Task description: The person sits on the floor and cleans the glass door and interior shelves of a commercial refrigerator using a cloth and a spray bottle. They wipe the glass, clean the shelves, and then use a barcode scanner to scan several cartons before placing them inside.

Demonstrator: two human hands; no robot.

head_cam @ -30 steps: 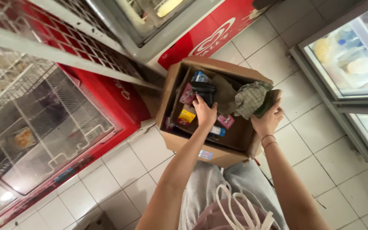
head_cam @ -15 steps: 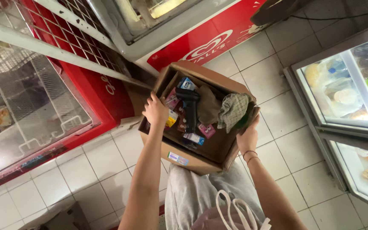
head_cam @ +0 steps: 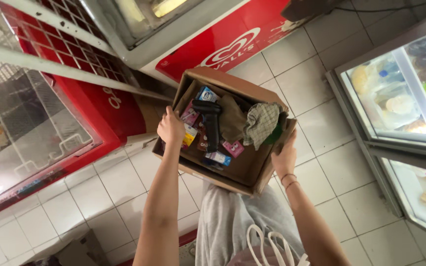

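A scanner, cloth and small packets lie in the box, freezers at its left

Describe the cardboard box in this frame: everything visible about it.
The cardboard box is brown, open at the top with its flaps folded out, and held tilted above the tiled floor. The left hand grips its left wall, the right hand its right wall. Inside lie a black handheld scanner, small colourful packets, a brown cloth and a checked cloth. A red freezer chest stands just beside it.
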